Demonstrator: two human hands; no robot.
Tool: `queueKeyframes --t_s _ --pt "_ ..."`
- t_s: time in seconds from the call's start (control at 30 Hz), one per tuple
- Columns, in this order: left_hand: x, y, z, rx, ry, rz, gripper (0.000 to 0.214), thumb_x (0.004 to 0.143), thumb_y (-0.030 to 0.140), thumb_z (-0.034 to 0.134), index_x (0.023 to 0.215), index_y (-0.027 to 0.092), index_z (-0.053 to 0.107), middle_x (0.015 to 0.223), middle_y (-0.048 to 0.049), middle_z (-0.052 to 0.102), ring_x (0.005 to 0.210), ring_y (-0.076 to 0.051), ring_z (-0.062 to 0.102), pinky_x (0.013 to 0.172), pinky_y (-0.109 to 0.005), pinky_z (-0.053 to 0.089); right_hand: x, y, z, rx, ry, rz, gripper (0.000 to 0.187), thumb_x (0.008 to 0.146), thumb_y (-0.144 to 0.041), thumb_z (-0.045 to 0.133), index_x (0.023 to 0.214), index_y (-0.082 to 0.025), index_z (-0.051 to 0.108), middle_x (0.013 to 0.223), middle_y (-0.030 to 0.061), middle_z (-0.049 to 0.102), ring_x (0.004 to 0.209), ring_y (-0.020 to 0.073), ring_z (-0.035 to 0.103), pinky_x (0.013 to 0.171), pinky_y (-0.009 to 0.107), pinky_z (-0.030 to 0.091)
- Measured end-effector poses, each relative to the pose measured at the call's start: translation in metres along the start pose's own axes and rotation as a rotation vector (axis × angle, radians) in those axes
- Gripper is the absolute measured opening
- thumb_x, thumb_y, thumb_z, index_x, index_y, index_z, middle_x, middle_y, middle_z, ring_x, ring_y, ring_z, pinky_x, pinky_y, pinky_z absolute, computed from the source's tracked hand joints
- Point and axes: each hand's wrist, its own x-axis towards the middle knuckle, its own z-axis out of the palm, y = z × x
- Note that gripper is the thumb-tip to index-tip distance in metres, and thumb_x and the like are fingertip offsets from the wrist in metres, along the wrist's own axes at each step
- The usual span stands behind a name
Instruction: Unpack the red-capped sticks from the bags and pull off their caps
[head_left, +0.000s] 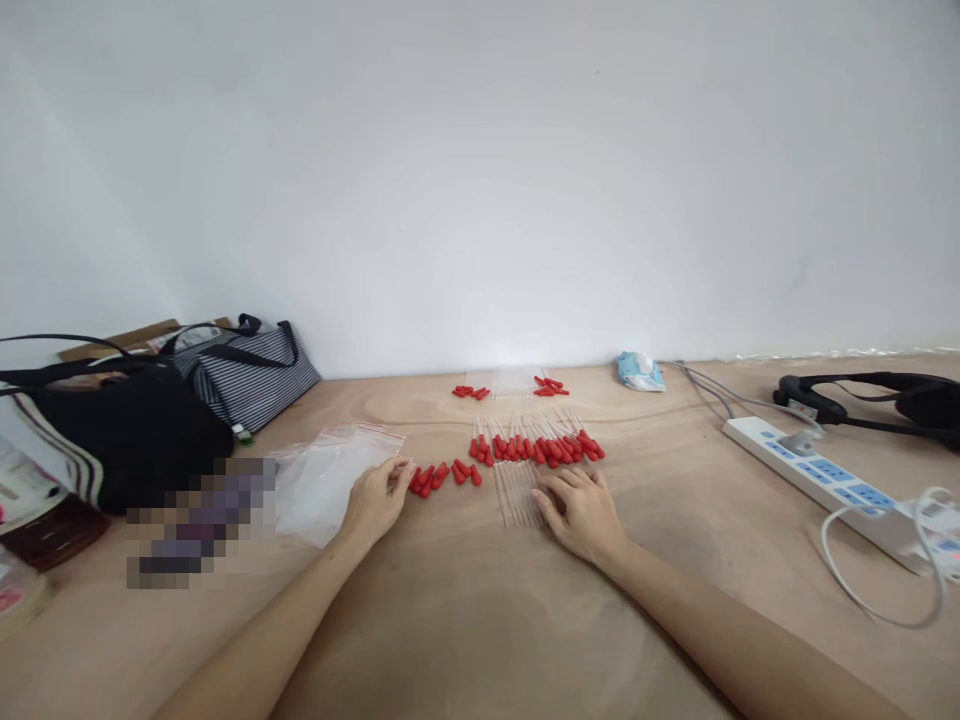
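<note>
Several clear glass droppers with red rubber bulbs [536, 447] lie in rows on the wooden table [480, 620]. My left hand [376, 498] rests on the table, fingers curled loosely beside a small cluster of red bulbs [442, 475], with the edge of a pile of clear zip bags [330, 475] just to its left. My right hand [577, 510] lies flat, fingers spread, on a group of bare glass tubes [517, 495]. Further back are two small groups of red bulbs [551, 386] with tubes between them. Neither hand holds anything.
A black bag [127, 430] and a striped bag [247, 375] stand at the left by the wall. A white power strip [832, 485] with cables, a black headset [877, 395] and a blue tissue packet [640, 371] lie at the right.
</note>
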Motion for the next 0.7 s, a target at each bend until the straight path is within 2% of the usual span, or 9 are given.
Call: queueKeyframes --t_s 0.1,0.2,0.27,0.33,0.47,0.6,0.7 --pt "-0.002 -0.002 -0.002 0.109 0.121 0.038 0.030 0.077 0.036 0.042 0.099 0.019 0.055 0.073 -0.0017 0.068 0.077 -0.022 0.060 0.070 -0.033 0.042 0.000 -0.001 -0.001 0.009 0.010 -0.014 0.025 0.084 -0.035 0.043 0.080 -0.021 0.063 0.076 0.0028 0.064 0.078 0.0148 0.055 0.070 0.030 0.025" --pt "-0.002 0.009 -0.003 0.203 0.198 0.144 0.022 0.078 0.037 0.046 0.087 0.021 0.058 0.075 -0.0027 0.066 0.079 -0.024 0.056 0.070 -0.035 0.038 0.000 0.000 0.000 0.040 0.026 -0.002 0.025 0.085 -0.035 0.042 0.079 -0.021 0.063 0.076 0.0026 0.064 0.077 0.0149 0.055 0.070 0.030 0.025" --pt "0.002 0.026 0.001 0.237 0.173 0.215 0.021 0.077 0.038 0.048 0.074 0.021 0.059 0.077 -0.0035 0.065 0.080 -0.024 0.055 0.070 -0.035 0.037 0.001 0.000 -0.001 0.061 0.039 0.015 0.026 0.086 -0.034 0.042 0.077 -0.021 0.062 0.076 0.0024 0.064 0.076 0.0145 0.055 0.069 0.030 0.025" --pt "0.010 0.045 0.009 0.249 0.112 0.237 0.022 0.076 0.040 0.050 0.071 0.021 0.059 0.078 -0.0038 0.063 0.083 -0.024 0.054 0.072 -0.035 0.036 0.001 0.001 -0.001 0.077 0.044 0.036 0.026 0.086 -0.034 0.042 0.075 -0.021 0.062 0.076 0.0021 0.063 0.076 0.0144 0.055 0.069 0.030 0.026" --pt "0.032 0.077 0.032 0.267 0.002 0.181 0.025 0.072 0.044 0.054 0.071 0.020 0.058 0.082 -0.0058 0.061 0.087 -0.026 0.051 0.076 -0.039 0.035 0.000 0.004 -0.003 0.103 0.045 0.066 0.026 0.086 -0.032 0.042 0.074 -0.021 0.063 0.076 0.0022 0.062 0.075 0.0145 0.054 0.070 0.030 0.026" --pt "0.047 0.088 0.050 0.266 -0.041 0.136 0.026 0.070 0.044 0.055 0.068 0.018 0.057 0.086 -0.0084 0.060 0.090 -0.027 0.049 0.077 -0.040 0.035 0.000 0.006 -0.002 0.124 0.041 0.074 0.022 0.084 -0.030 0.045 0.075 -0.021 0.063 0.082 0.0028 0.061 0.076 0.0143 0.054 0.070 0.031 0.027" --pt "0.049 0.090 0.056 0.258 -0.039 0.119 0.025 0.071 0.040 0.055 0.061 0.018 0.058 0.085 -0.0092 0.059 0.091 -0.027 0.049 0.078 -0.040 0.036 0.000 0.007 0.000 0.135 0.047 0.075 0.021 0.083 -0.028 0.046 0.075 -0.021 0.063 0.083 0.0030 0.059 0.076 0.0142 0.054 0.071 0.031 0.028"
